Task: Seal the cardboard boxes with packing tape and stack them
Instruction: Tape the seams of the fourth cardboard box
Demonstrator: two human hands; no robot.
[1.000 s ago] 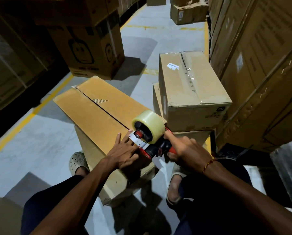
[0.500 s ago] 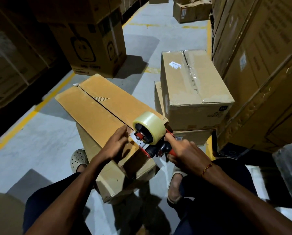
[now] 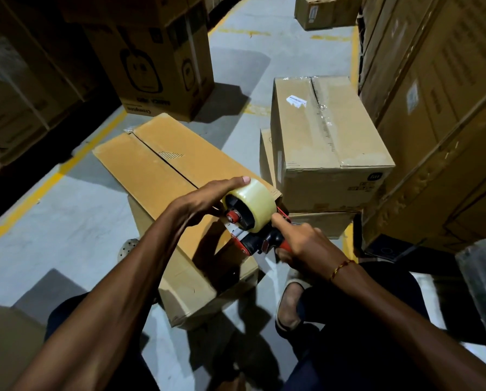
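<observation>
Item: open-seam cardboard box (image 3: 162, 176), lying on the concrete floor (image 3: 66, 221) between the person's feet, flaps shut, centre seam untaped.

Tool: red tape dispenser (image 3: 253, 232) with clear packing tape roll (image 3: 255, 204), set at the box's near end over the seam.

Right hand (image 3: 301, 246): gripping the dispenser handle, forefinger extended along the frame.

Left hand (image 3: 205, 201): fingers straight, resting against the roll's far side.

Handling advice: anchor the tape tail on the near face, press both flaps level, then draw the dispenser straight along the seam, keeping tension even to avoid wrinkles.

Sealed stack (image 3: 326, 142): two taped boxes just right of the work, white label unreadable, small "mi" mark on the side.

Printed carton (image 3: 157, 60): mascot graphic; inverted lettering, seemingly "Crompton".
</observation>
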